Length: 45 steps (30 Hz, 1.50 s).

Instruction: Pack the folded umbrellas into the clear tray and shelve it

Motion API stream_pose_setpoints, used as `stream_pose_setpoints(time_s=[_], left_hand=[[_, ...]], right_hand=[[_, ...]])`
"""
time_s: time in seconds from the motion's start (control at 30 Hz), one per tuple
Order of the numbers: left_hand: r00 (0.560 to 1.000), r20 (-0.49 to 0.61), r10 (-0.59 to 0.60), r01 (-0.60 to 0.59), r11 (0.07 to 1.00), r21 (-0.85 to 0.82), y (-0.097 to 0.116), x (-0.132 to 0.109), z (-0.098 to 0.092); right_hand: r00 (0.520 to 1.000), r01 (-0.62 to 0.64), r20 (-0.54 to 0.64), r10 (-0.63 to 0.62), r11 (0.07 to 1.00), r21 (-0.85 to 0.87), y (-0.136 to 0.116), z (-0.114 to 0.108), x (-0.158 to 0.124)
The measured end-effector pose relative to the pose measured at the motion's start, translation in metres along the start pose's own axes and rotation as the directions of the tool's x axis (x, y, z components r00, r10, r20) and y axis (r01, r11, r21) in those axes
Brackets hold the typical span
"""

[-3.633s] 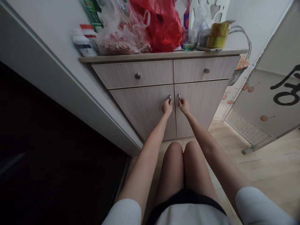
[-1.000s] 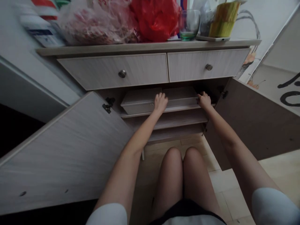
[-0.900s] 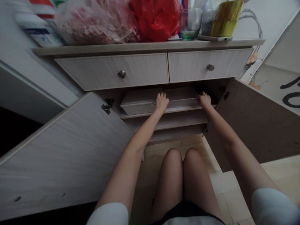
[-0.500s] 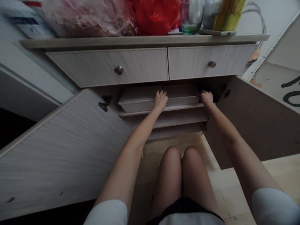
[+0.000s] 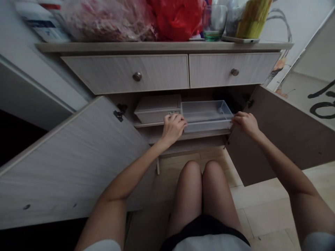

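Note:
A wooden cabinet stands before me with both lower doors swung open. On its top inner shelf [image 5: 206, 133] lies a clear plastic box [image 5: 206, 113], slid partly out over the shelf's front edge. My left hand [image 5: 173, 127] grips the box's near left corner with curled fingers. My right hand [image 5: 245, 122] holds the box's near right corner, fingers closed on the rim. A second, pale lidded box [image 5: 157, 108] sits beside it on the left, further back on the same shelf.
The left door [image 5: 65, 164] and right door [image 5: 282, 129] stick out on both sides. Two shut drawers [image 5: 162, 71] sit above. The cabinet top carries a red bag [image 5: 178, 17], a clear bag, a glass [image 5: 213, 19] and bottles. My knees [image 5: 201, 177] are below the shelves.
Earlier both doors were closed with my hands on their knobs. With the doors open, both hands have pulled the clear box forward toward me from deep on the shelf.

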<state>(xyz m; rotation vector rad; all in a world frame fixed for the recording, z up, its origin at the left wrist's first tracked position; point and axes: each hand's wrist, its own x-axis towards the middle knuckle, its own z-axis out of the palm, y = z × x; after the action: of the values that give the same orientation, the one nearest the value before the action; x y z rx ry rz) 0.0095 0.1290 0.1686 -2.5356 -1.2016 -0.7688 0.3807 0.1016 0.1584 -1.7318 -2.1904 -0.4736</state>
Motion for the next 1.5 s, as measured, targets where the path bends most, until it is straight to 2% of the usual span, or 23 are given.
stream_pose_setpoints(time_s=[0.23, 0.4, 0.6, 0.7, 0.8, 0.87, 0.9, 0.97, 1.0, 1.03, 1.1, 1.13, 1.2, 1.27, 1.37, 1.43, 1.5], left_hand=[[1.000, -0.010, 0.011, -0.011, 1.000, -0.004, 0.036, -0.111, -0.015], [0.999, -0.016, -0.044, 0.044, 0.999, -0.028, 0.059, -0.174, -0.015], [0.996, -0.015, -0.093, 0.092, 0.994, -0.061, 0.071, -0.207, -0.009], [0.990, 0.027, -0.139, 0.142, 0.982, -0.121, 0.068, -0.218, -0.004], [0.972, 0.064, -0.224, 0.233, 0.939, -0.251, 0.060, -0.226, 0.006], [0.935, 0.069, -0.349, 0.347, 0.853, -0.391, 0.054, -0.228, 0.018], [0.897, 0.073, -0.436, 0.418, 0.782, -0.463, 0.052, -0.227, 0.026], [0.784, 0.140, -0.605, 0.557, 0.585, -0.589, 0.050, -0.224, 0.042], [0.720, 0.210, -0.661, 0.614, 0.467, -0.637, 0.051, -0.221, 0.049], [0.663, 0.299, -0.687, 0.659, 0.346, -0.668, 0.052, -0.219, 0.056], [0.578, 0.478, -0.661, 0.713, 0.126, -0.690, 0.057, -0.215, 0.064], [0.549, 0.542, -0.636, 0.726, 0.041, -0.687, 0.060, -0.213, 0.066], [0.503, 0.611, -0.611, 0.734, -0.070, -0.676, 0.064, -0.212, 0.066], [0.474, 0.643, -0.601, 0.732, -0.137, -0.667, 0.065, -0.212, 0.064], [0.458, 0.685, -0.566, 0.733, -0.196, -0.652, 0.066, -0.213, 0.064], [0.460, 0.684, -0.566, 0.722, -0.209, -0.659, 0.067, -0.214, 0.068], [0.444, 0.660, -0.606, 0.701, -0.224, -0.677, 0.069, -0.217, 0.075]], right_hand=[[0.994, 0.092, 0.053, -0.094, 0.995, 0.029, -0.053, -0.013, -0.107], [0.987, 0.138, 0.069, -0.142, 0.988, 0.067, -0.083, -0.007, -0.156], [0.988, 0.124, 0.087, -0.131, 0.989, 0.078, -0.101, 0.002, -0.175], [0.984, 0.125, 0.116, -0.134, 0.989, 0.083, -0.104, 0.003, -0.175], [0.981, 0.138, 0.126, -0.147, 0.987, 0.079, -0.105, 0.003, -0.173], [0.979, 0.148, 0.133, -0.157, 0.986, 0.078, -0.106, 0.003, -0.171], [0.976, 0.153, 0.147, -0.162, 0.985, 0.076, -0.106, 0.003, -0.169], [0.962, 0.168, 0.207, -0.179, 0.983, 0.072, -0.105, -0.001, -0.167], [0.952, 0.175, 0.244, -0.187, 0.982, 0.069, -0.104, -0.004, -0.165], [0.941, 0.178, 0.280, -0.189, 0.982, 0.065, -0.103, -0.007, -0.163], [0.932, 0.160, 0.320, -0.170, 0.985, 0.058, -0.098, -0.015, -0.153], [0.937, 0.138, 0.317, -0.149, 0.989, 0.057, -0.094, -0.018, -0.143], [0.958, 0.080, 0.272, -0.095, 0.995, 0.066, -0.085, -0.018, -0.115], [0.978, 0.022, 0.204, -0.039, 0.996, 0.083, -0.074, -0.008, -0.072], [0.981, -0.134, 0.148, 0.124, 0.989, 0.066, -0.050, 0.025, 0.007], [0.956, -0.268, 0.139, 0.259, 0.962, 0.048, -0.035, 0.051, 0.058], [0.911, -0.382, 0.186, 0.369, 0.923, 0.038, -0.022, 0.074, 0.098]])
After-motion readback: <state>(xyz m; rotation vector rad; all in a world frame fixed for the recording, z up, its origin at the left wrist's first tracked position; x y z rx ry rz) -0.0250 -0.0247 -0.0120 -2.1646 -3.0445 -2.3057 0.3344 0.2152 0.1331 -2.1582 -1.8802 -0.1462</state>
